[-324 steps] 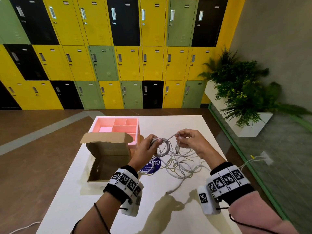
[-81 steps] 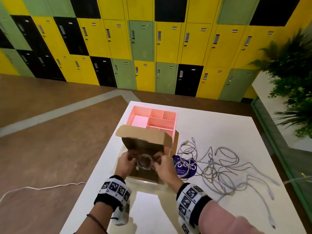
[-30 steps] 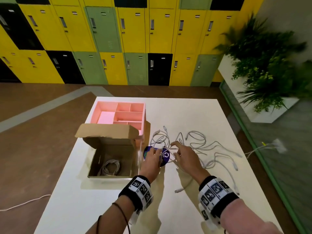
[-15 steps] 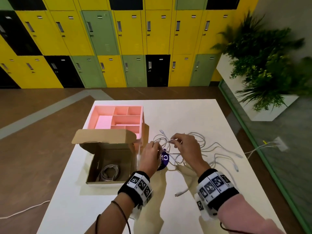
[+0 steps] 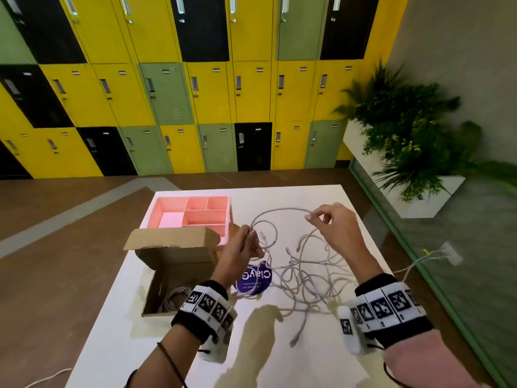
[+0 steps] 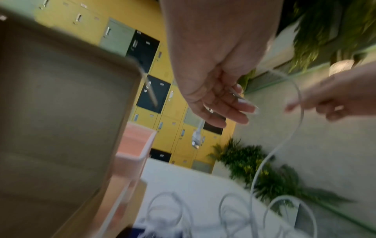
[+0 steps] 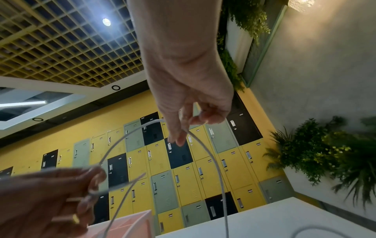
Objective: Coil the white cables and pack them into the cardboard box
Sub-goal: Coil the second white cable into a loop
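Observation:
An open cardboard box [image 5: 179,270] stands at the table's left with one coiled white cable [image 5: 173,299] lying inside. A tangle of loose white cables [image 5: 307,275] lies on the white table [image 5: 279,197] to its right. Both hands are raised above the table. My left hand [image 5: 246,242] pinches one end of a white cable [image 5: 282,210], whose plug hangs below the fingers [image 6: 230,111]. My right hand [image 5: 319,218] pinches the same cable further along [image 7: 203,145], so it arches between the two hands.
A pink compartment tray [image 5: 193,217] sits behind the box, touching its raised flap [image 5: 170,239]. A round blue label [image 5: 256,277] lies between the box and the cable tangle. Lockers [image 5: 195,93] line the far wall; a planter [image 5: 405,152] stands at the right.
Both hands have lifted off the tangle and drawn apart, pulling one cable up into an arc. Earlier, a coiled cable was laid in the box.

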The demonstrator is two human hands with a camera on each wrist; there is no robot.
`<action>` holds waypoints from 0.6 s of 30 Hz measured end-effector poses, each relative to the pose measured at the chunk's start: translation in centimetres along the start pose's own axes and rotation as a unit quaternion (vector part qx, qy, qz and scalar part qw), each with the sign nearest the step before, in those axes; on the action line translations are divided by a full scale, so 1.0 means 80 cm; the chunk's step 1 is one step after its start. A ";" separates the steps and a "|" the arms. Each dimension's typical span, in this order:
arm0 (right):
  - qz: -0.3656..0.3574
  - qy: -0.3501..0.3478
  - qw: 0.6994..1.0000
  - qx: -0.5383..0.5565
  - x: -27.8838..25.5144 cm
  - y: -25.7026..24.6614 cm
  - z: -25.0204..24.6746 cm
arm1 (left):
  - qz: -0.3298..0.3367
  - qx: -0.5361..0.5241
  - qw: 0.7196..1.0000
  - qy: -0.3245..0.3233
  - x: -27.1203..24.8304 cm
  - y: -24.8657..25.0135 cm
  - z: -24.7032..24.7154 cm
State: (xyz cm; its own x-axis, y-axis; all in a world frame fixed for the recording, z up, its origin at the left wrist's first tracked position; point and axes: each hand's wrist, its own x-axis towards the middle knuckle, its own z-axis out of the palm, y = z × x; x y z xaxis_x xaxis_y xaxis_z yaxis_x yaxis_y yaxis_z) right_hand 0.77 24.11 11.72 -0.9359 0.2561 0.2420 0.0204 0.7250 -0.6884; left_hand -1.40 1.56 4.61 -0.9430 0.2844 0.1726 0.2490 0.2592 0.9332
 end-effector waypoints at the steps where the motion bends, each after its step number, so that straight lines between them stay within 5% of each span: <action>1: 0.006 -0.026 0.999 -0.043 -0.004 0.002 -0.003 | 0.015 0.002 1.000 -0.007 0.001 0.012 -0.001; 6: -0.027 -0.156 0.986 -0.051 -0.023 -0.016 -0.017 | 0.095 0.103 0.987 -0.082 0.003 0.064 0.001; 12: -0.097 -0.162 0.976 0.112 -0.041 -0.039 -0.044 | 0.102 0.087 0.986 -0.099 -0.012 0.091 0.014; 18: -0.110 -0.180 0.965 0.157 -0.050 -0.034 -0.066 | 0.138 0.121 0.980 0.075 -0.006 0.079 0.017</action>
State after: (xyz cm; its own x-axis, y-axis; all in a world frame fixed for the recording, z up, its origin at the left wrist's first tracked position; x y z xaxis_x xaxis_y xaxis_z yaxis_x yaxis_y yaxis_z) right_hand 6.34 24.52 16.24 -0.9681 -0.1613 0.1919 -0.2475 0.4921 -0.8346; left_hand 0.90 4.34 10.04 -0.8498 0.2410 0.4687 0.5269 0.4077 0.7457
